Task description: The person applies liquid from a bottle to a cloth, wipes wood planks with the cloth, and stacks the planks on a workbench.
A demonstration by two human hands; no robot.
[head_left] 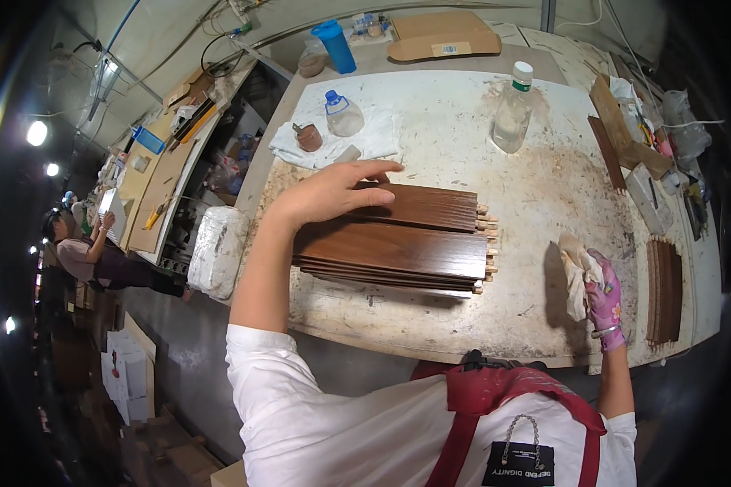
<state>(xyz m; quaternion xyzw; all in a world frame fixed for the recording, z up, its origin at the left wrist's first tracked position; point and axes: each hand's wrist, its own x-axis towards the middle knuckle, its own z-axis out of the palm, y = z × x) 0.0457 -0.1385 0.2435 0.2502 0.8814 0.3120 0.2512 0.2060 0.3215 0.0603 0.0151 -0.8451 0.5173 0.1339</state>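
Note:
My bare left hand (337,191) is over the far dark-brown wooden slat (430,208), its fingers stretched out and apart. Whether it rests on the slat or hovers just above cannot be told. On the near side lies a stack of similar slats (398,250), with pale wooden tenons (490,252) sticking out at the right end. My right hand (605,300), in a pink flowered glove, is closed on a crumpled cream cloth (577,272) above the right part of the worktable. Part of the far slat is hidden behind my left hand.
On the stained white worktable (463,333) stand a clear bottle (510,118), a blue-capped bottle (343,116) and a small brown jar (307,138) on a white towel (382,134). More slats (664,290) lie at the right edge. Far left, a person (89,252) stands by another bench.

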